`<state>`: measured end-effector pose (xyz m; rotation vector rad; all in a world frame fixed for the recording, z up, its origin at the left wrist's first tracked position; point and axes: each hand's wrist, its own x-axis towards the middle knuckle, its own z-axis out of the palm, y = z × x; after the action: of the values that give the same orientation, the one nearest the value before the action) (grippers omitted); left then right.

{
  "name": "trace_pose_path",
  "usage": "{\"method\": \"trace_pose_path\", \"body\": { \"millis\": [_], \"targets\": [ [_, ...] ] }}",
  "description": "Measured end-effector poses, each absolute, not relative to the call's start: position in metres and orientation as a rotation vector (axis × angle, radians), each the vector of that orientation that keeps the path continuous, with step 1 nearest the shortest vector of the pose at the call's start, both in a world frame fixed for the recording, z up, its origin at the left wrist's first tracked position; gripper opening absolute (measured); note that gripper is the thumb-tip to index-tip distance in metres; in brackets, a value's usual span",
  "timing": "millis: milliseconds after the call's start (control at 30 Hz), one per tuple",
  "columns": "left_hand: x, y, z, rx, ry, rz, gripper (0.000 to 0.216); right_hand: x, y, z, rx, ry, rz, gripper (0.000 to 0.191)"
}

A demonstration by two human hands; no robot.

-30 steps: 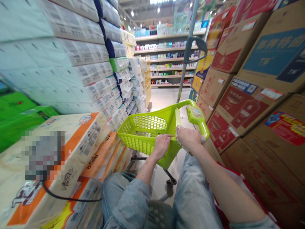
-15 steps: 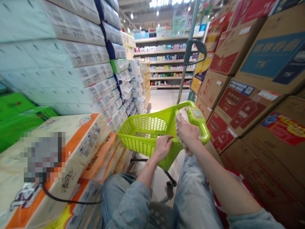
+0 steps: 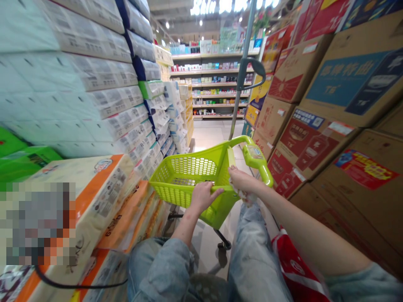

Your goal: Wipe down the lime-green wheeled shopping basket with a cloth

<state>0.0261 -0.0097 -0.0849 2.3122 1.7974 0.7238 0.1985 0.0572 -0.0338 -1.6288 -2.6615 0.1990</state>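
A lime-green perforated plastic shopping cart stands before the knees. The left hand, half curled with thumb outstretched, grips its near rim; the right hand bunches a crumpled whitish cloth at the handle-end edge, its fingertips hard to make out. White plastic-wrapped paper packs and brown printed cardboard cartons flank it; pale tiled floor opens beyond.

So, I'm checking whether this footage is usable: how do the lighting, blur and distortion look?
Head view, top: the overhead sign is nearly washed out; head view, centre: the far floor shines pale, while the green basket and left hand look fairly clear; head view, sides: the stacked cartons look slanted and stretched, and a blocky mosaic hides detail.
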Motion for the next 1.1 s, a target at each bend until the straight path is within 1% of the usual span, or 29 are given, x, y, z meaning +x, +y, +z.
{"method": "trace_pose_path", "body": {
  "millis": [100,200,333,500,600,767,967,1100],
  "targets": [
    [0.033,-0.007,-0.084,2.33,1.868,0.642,0.058,0.194,0.071,-0.03,-1.566,-2.702,0.223,0.07],
    [0.041,-0.008,-0.083,2.354,1.882,0.628,0.061,0.191,0.084,-0.025,-1.668,-2.677,0.199,0.077],
    [0.039,-0.004,-0.079,2.364,1.795,0.547,0.065,0.2,0.087,-0.019,-1.787,-2.564,0.123,0.072],
    [0.029,0.007,-0.078,2.259,1.768,0.419,0.067,0.213,0.074,-0.025,-1.802,-2.706,0.257,0.067],
    [0.03,0.01,-0.08,2.279,1.776,0.391,0.071,0.208,0.075,-0.03,-1.882,-2.712,0.253,0.071],
    [0.035,0.012,-0.082,2.317,1.707,0.371,0.068,0.201,0.1,-0.029,-1.971,-2.737,0.16,0.076],
    [0.036,0.015,-0.082,2.461,1.594,0.346,0.069,0.205,0.143,-0.033,-1.938,-2.71,0.258,0.09],
    [0.038,0.013,-0.085,2.494,1.547,0.368,0.065,0.202,0.172,-0.039,-1.853,-2.691,0.273,0.083]
  ]
}}
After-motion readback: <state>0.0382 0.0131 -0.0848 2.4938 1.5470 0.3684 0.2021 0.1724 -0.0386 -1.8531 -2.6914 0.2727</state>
